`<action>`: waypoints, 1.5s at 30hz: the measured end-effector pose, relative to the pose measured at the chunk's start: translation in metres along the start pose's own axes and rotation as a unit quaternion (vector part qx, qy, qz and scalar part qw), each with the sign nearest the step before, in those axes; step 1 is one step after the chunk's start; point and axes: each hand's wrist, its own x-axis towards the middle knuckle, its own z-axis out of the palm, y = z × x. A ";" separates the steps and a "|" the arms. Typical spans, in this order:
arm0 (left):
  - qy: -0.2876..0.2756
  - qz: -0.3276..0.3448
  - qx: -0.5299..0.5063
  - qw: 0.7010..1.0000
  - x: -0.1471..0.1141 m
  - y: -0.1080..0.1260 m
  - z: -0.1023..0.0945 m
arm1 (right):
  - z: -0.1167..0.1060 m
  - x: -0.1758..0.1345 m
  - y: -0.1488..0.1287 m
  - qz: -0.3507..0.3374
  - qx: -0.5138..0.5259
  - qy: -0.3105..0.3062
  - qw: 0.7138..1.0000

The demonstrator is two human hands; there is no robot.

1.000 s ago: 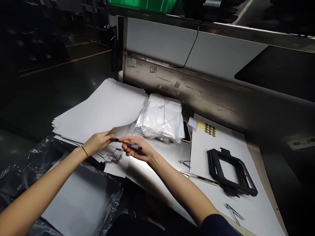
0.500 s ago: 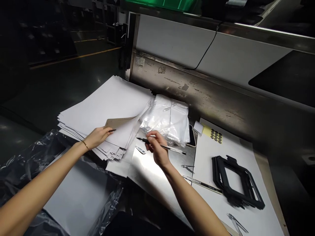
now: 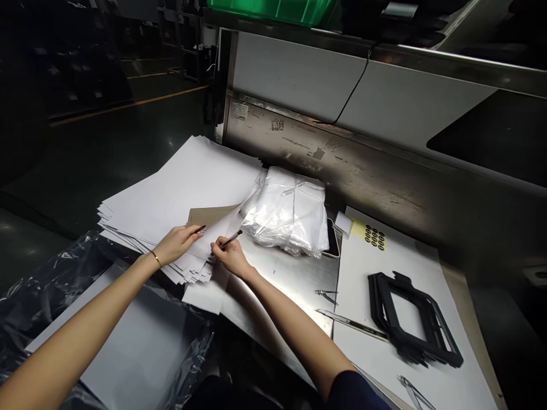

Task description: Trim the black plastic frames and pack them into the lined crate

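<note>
My left hand (image 3: pixel 176 245) rests on a tall stack of white paper sheets (image 3: pixel 188 171), its fingers closed on a small black cap-like piece (image 3: pixel 200 229). A pen (image 3: pixel 232 239) is gripped in my right hand (image 3: pixel 233 257), at the stack's near right corner; its lower end is hidden by the fingers. Between the sheets and beyond both hands shows a brown card (image 3: pixel 209 214). To the right of the stack lies a tied bundle in clear plastic (image 3: pixel 294 210).
Further right on the metal bench (image 3: pixel 273 285) lie small nippers (image 3: pixel 327 295), a craft knife (image 3: pixel 354 323), black frames (image 3: pixel 414 319) and a yellow label sheet (image 3: pixel 371 234). A phone (image 3: pixel 332 239) is partly under the bundle. Plastic-lined grey sheets (image 3: pixel 137 336) sit below left.
My right hand has moved left with the pen, from above the bare metal to the paper's corner. A small silver item there is now covered. My left hand has barely shifted.
</note>
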 end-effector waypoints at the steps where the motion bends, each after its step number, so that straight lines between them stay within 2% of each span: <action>1: -0.001 -0.001 -0.002 1.000 0.000 0.000 0.000 | -0.001 0.000 0.001 0.002 0.001 0.000 1.000; 9: -0.008 -0.005 -0.012 1.000 0.001 0.000 0.000 | -0.001 0.000 0.000 -0.003 0.038 0.037 0.999; 14: -0.018 0.000 0.002 1.000 0.000 -0.002 0.002 | -0.015 -0.001 -0.016 -0.024 0.090 0.134 0.987; 17: -0.022 0.002 0.015 1.000 -0.001 -0.003 0.004 | -0.021 0.000 -0.029 -0.037 0.114 0.166 0.979; 25: -0.026 0.005 0.054 0.998 0.000 0.000 0.004 | -0.018 0.008 -0.043 -0.037 0.134 0.152 0.979; 29: -0.025 0.023 0.082 0.996 0.000 -0.001 0.006 | -0.015 0.009 -0.045 -0.044 0.131 0.126 0.982; 34: 0.012 0.047 0.115 0.992 -0.001 -0.006 0.010 | 0.003 0.001 -0.046 -0.057 0.138 0.107 0.983; 37: 0.014 0.069 0.128 0.989 0.002 -0.012 0.014 | 0.017 -0.006 -0.045 -0.054 0.154 0.113 0.980; 42: -0.018 0.100 0.150 0.983 0.004 -0.024 0.030 | 0.031 -0.020 -0.040 -0.002 0.222 0.127 0.967; 45: -0.037 0.122 0.149 0.981 -0.001 -0.028 0.037 | 0.021 -0.030 -0.030 0.068 0.265 0.139 0.952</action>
